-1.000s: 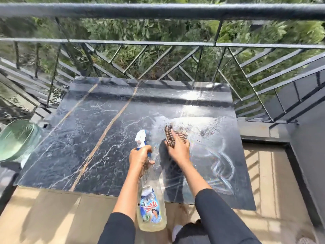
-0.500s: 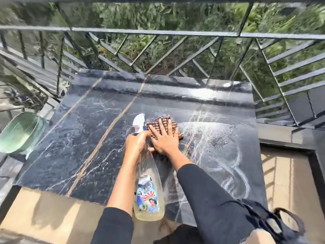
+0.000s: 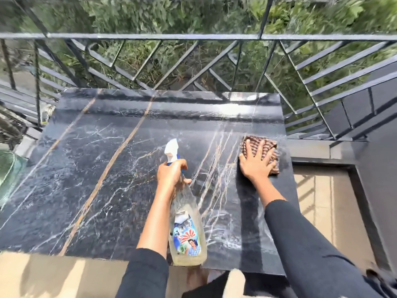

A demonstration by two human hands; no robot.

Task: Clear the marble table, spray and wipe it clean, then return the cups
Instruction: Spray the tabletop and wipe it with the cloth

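Observation:
The black marble table (image 3: 86, 168) with white veins and tan stripes fills the middle of the view, wet and streaked on its right half. My left hand (image 3: 170, 176) grips the neck of a clear spray bottle (image 3: 187, 229) with a white and blue nozzle, held tilted over the table's near edge. My right hand (image 3: 255, 163) presses flat, fingers spread, on a brown striped cloth (image 3: 261, 145) near the table's right edge. No cups are in view.
A black metal railing (image 3: 193, 36) runs along the far side and both flanks, with greenery beyond. A green glassy object (image 3: 8, 175) sits at the far left edge. Beige floor tiles (image 3: 318, 201) lie to the right and in front.
My right hand has swept the cloth from the table's middle to its right edge. The left hand with the bottle has stayed roughly in place.

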